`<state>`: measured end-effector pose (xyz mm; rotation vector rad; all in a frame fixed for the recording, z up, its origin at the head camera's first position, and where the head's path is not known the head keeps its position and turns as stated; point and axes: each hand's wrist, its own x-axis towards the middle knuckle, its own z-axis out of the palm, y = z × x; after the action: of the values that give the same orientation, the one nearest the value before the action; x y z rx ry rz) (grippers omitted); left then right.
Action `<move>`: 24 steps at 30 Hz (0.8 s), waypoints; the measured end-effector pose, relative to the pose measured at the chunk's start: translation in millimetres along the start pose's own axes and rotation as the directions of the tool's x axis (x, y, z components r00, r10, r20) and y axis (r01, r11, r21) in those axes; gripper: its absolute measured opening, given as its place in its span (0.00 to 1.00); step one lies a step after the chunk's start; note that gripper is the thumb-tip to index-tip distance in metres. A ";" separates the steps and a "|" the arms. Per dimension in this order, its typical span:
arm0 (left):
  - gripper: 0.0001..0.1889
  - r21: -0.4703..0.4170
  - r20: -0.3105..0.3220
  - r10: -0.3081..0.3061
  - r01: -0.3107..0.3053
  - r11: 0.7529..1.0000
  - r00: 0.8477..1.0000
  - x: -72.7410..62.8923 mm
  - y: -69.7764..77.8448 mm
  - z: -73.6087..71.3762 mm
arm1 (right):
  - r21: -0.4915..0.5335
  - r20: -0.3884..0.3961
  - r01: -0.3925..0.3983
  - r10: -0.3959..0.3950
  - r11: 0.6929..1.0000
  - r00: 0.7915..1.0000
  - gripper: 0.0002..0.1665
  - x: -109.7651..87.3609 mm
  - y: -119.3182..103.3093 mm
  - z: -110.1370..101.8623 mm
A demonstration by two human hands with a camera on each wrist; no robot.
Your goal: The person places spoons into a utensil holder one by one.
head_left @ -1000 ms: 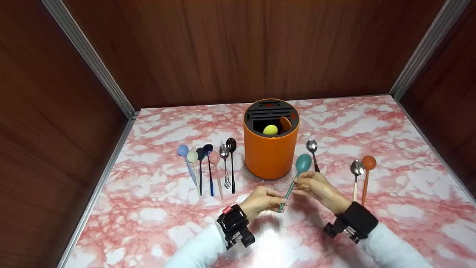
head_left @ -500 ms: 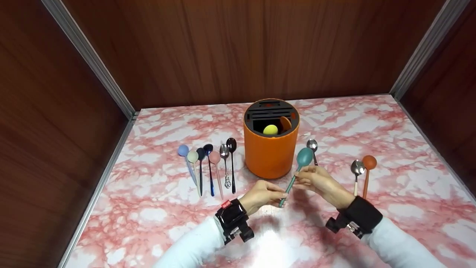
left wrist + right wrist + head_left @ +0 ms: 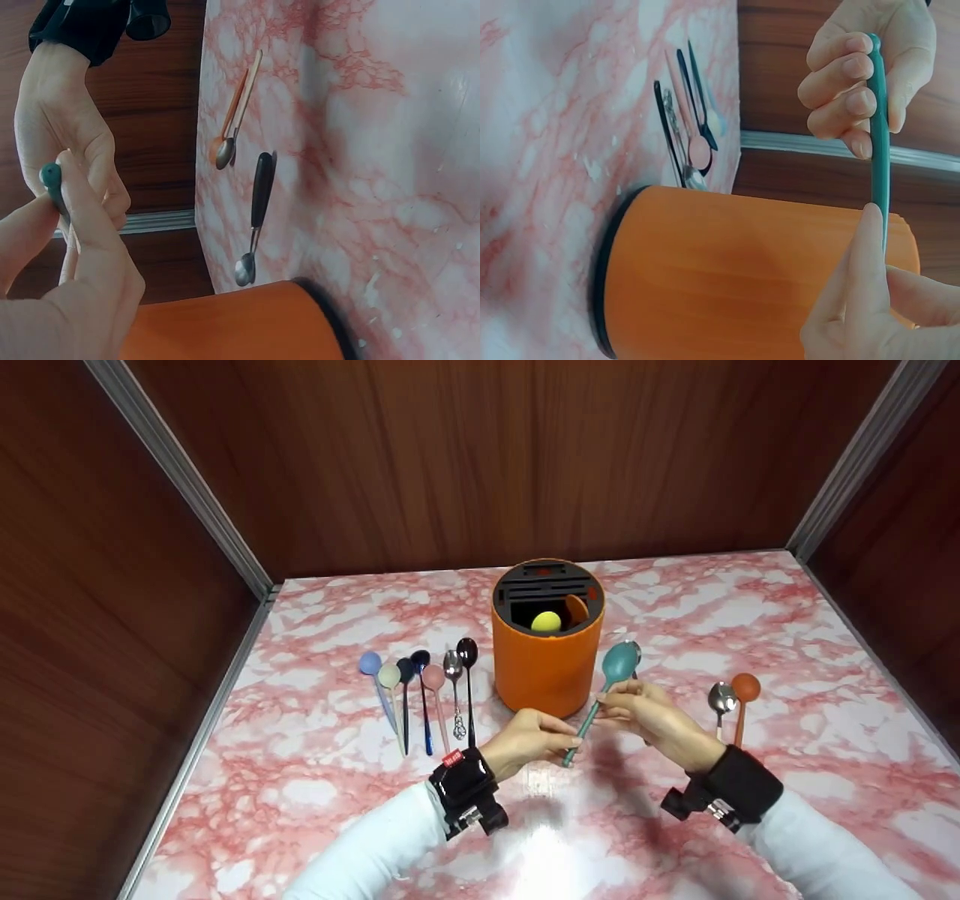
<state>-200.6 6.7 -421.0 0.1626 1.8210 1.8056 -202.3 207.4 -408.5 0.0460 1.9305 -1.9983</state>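
Note:
A teal spoon (image 3: 619,662) is held in the air between both hands, tilted with its bowl up and to the right. The left hand (image 3: 527,741) pinches the lower end of its handle. Higher up, just below the bowl, the right hand (image 3: 651,715) pinches the same handle between thumb and fingers. In the right wrist view, the teal handle (image 3: 880,135) runs from one hand to the other. Behind the hands stands an orange round utensil holder (image 3: 546,675) with a black slotted top. A yellow rounded end (image 3: 546,622) and an orange one (image 3: 576,610) show inside its large opening.
Several spoons lie in a row left of the holder, among them a pink spoon (image 3: 433,678) and a blue one (image 3: 370,663). At right lie a silver spoon (image 3: 721,699) and an orange spoon (image 3: 745,688). A dark-handled spoon (image 3: 261,191) lies near the holder. Wood-look panels surround the marbled table.
Both hands have moved up and slightly forward with the teal spoon, its bowl rising to overlap the silver spoon behind it. The grip and the other spoons look the same.

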 end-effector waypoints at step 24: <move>0.13 0.046 0.037 0.038 -0.040 0.998 0.999 -3.7 59.8 -11.3 | 0.002 0.049 0.104 -0.104 0.995 0.993 0.14 3.9 -60.8 3.6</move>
<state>-220.6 0.0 -363.8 0.2487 1.8478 1.7761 -222.0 203.1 -351.0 -0.1050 1.9400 -2.0451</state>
